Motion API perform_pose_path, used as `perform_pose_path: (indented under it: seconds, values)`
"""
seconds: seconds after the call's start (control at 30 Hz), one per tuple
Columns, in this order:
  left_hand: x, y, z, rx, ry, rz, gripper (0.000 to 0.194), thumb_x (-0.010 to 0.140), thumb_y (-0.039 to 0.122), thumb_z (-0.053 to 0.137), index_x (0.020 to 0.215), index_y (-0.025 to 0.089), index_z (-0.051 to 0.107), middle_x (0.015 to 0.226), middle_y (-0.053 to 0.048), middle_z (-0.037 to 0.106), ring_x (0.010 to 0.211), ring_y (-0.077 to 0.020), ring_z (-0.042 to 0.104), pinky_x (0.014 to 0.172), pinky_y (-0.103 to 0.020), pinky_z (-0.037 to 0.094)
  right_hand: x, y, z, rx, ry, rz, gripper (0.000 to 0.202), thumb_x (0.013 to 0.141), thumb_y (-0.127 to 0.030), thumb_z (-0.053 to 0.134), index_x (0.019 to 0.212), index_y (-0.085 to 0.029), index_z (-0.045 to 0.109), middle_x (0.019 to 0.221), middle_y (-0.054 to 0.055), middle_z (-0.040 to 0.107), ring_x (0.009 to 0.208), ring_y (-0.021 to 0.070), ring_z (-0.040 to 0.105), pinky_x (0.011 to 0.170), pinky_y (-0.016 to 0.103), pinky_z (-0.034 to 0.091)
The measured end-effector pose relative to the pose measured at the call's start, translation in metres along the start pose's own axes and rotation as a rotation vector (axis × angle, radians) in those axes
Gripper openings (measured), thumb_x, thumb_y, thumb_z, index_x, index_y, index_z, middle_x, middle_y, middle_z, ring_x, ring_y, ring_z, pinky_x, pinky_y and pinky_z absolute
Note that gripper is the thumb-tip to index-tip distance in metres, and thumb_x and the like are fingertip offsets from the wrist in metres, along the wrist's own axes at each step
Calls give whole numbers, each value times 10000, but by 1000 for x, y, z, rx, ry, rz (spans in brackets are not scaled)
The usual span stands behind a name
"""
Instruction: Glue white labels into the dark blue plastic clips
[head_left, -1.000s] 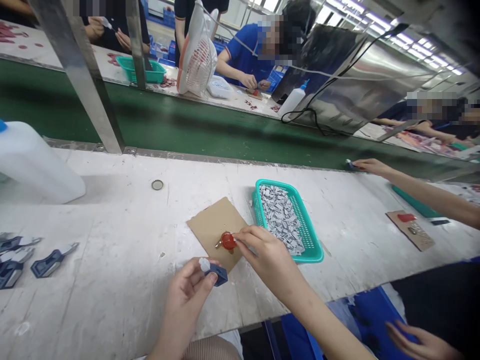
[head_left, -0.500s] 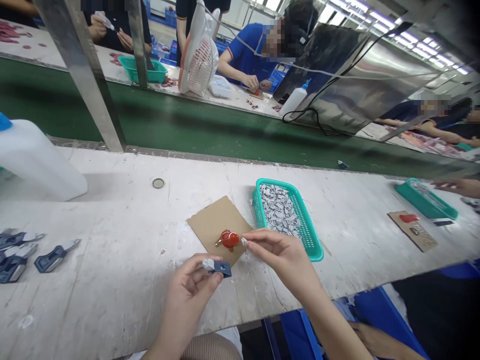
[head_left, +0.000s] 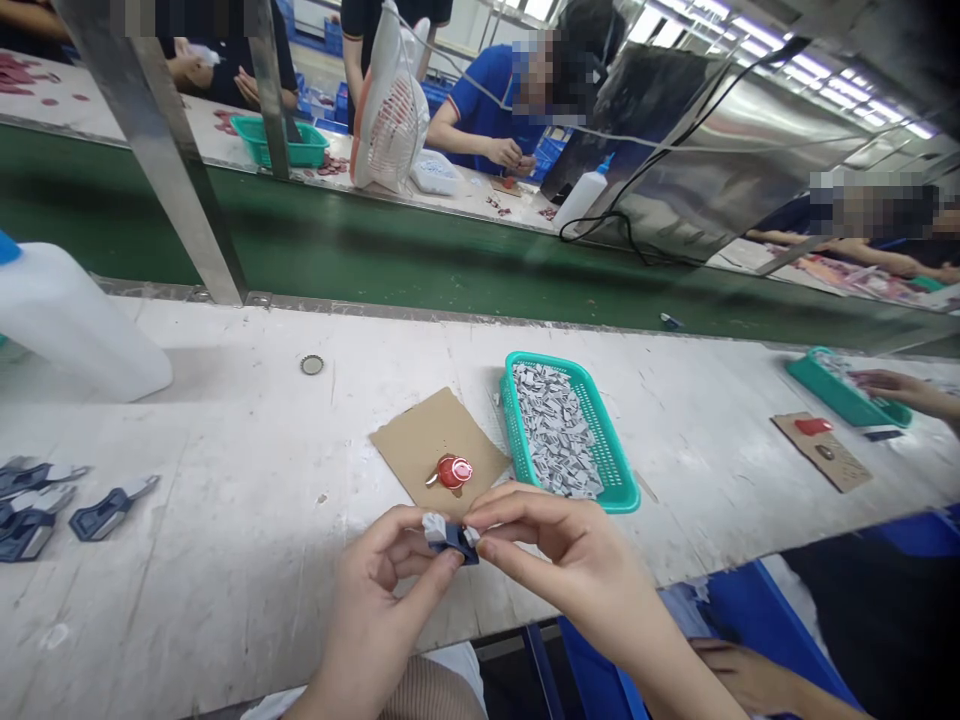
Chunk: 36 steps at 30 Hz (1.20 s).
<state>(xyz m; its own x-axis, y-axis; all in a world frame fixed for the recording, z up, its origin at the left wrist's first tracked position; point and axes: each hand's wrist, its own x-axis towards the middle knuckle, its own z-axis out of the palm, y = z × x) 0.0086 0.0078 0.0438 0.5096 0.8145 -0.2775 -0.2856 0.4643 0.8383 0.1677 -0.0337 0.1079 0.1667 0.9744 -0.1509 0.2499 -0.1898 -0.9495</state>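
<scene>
navy angular plastic piece (head_left: 456,537), lower centre of frame, is gripped by the left hand (head_left: 394,575), seemingly to steady it while the right hand (head_left: 581,560) pinches a small white part (head_left: 471,535) against it.

Between left fingers (head_left: 433,588) and right fingers (head_left: 525,508), one dark blue part (head_left: 469,554) and one pale piece (head_left: 471,536); just beyond them, one cardboard square (head_left: 420,440), one red blob (head_left: 454,471); past the right fingers, two green baskets (head_left: 632,485), the nearer's grey pieces (head_left: 555,430) uncountable; beyond the left fingers, one bottle cap (head_left: 312,365); well left of them, one white jug (head_left: 75,325), at least three blue assemblies (head_left: 109,512).
</scene>
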Motion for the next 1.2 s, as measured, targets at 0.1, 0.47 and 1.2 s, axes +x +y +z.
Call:
perform_pose_path:
  seconds: [0.1,0.47,1.2]
  values:
    - [-2,2,1,16,-8,19,91,808,216,723,894,216,693,879,-4,765,832,-139,717,783,-195,561,-1,-4,3,-74,7,-19,123,838,-176,690,892,-251,770,891,14,729,867,162,673,747,253,532]
    - [-9,0,-3,159,78,132,151,747,152,739,847,262,763,889,1,760,838,-151,715,737,-190,581,-2,-10,4,-36,-52,-16,93,825,-164,723,824,-228,790,876,23,682,840,143,655,785,250,513]
    - [-10,9,-12,176,19,137,117,682,351,848,769,284,805,778,-25,781,752,-191,708,694,-234,567,-8,17,27,635,-95,258,242,656,-249,885,747,-170,675,703,-26,655,628,83,598,631,191,478]
